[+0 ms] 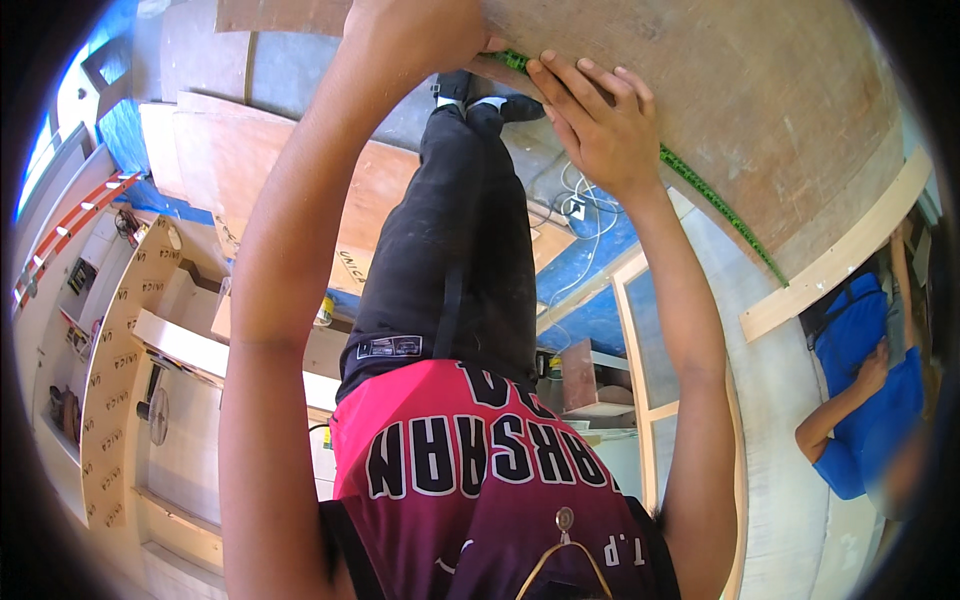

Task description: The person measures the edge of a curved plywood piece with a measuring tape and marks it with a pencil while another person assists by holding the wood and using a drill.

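A green tape measure blade (722, 208) lies along the near edge of a large brown plywood board (760, 90). My right hand (605, 125) is laid over the blade and the board's edge, its fingers stretched out. The blade shows again between my hands, running up to the thumb of my left hand (415, 30). That left hand is closed at the board's edge, partly cut off by the top of the picture. Its fingers are hidden, so what it grips cannot be made out.
A person in a blue shirt (855, 380) is at the right, by a pale wooden strip (840, 270). Plywood sheets (230, 150) lie on the floor beyond my legs. White cables (590, 215), a wooden frame (630, 330), an orange ladder (70, 230) and a fan (158, 415) stand or lie around.
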Action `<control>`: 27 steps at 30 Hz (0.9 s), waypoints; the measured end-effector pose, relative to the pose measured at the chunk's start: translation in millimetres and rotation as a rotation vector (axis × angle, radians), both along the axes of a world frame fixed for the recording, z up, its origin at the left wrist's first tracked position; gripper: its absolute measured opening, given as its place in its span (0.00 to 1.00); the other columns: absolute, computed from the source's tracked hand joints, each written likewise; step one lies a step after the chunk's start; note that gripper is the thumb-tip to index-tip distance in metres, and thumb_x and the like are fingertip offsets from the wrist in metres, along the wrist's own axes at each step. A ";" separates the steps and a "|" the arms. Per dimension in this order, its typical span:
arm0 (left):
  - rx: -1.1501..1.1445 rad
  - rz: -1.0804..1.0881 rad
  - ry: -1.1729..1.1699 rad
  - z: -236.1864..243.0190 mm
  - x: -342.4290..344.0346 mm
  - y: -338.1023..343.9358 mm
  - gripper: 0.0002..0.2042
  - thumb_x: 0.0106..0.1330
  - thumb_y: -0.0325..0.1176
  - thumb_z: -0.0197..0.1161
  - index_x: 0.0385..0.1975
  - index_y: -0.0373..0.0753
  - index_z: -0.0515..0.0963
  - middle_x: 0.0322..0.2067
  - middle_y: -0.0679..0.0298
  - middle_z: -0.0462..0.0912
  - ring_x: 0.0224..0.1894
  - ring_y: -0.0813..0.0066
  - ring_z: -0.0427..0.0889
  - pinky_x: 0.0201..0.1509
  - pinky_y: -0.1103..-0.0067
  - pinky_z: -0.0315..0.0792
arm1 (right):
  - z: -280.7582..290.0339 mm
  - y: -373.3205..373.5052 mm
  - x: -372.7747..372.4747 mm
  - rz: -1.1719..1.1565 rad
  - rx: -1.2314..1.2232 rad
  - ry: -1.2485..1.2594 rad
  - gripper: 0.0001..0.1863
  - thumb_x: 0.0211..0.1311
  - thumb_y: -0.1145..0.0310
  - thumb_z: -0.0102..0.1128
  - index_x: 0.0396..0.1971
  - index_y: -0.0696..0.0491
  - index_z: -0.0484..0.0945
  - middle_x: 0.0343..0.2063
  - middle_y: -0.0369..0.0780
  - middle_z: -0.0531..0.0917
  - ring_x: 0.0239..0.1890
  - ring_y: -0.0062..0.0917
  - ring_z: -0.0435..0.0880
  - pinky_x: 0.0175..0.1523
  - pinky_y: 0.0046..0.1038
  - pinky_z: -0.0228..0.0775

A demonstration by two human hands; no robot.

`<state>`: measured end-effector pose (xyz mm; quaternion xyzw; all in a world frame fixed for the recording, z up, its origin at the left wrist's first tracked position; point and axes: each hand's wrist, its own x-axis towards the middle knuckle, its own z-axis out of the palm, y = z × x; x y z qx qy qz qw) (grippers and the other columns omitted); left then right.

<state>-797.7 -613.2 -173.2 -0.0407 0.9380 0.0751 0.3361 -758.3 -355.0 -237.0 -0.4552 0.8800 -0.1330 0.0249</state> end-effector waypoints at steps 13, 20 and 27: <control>0.034 -0.008 -0.081 9.9 -13.9 -10.4 0.24 0.64 0.54 0.64 0.25 0.34 0.86 0.20 0.44 0.81 0.24 0.48 0.83 0.33 0.57 0.73 | -9.5 -2.6 -24.4 -0.081 -0.346 -0.122 0.30 0.58 0.55 0.67 0.63 0.38 0.76 0.59 0.26 0.77 0.61 0.23 0.72 0.68 0.35 0.63; 0.061 -0.095 -0.176 2.6 -6.8 29.3 0.25 0.65 0.54 0.63 0.22 0.35 0.87 0.21 0.46 0.83 0.30 0.47 0.86 0.38 0.56 0.74 | 8.2 34.2 -0.6 -0.017 -0.309 0.038 0.21 0.65 0.56 0.59 0.56 0.42 0.81 0.58 0.26 0.79 0.59 0.25 0.74 0.67 0.40 0.64; 0.002 -0.108 -0.058 12.2 -12.7 16.4 0.20 0.61 0.49 0.65 0.20 0.35 0.88 0.19 0.47 0.84 0.27 0.47 0.86 0.37 0.57 0.75 | -1.5 12.2 -8.2 -0.032 -0.390 0.026 0.24 0.64 0.55 0.60 0.59 0.45 0.79 0.60 0.29 0.78 0.60 0.27 0.74 0.68 0.43 0.61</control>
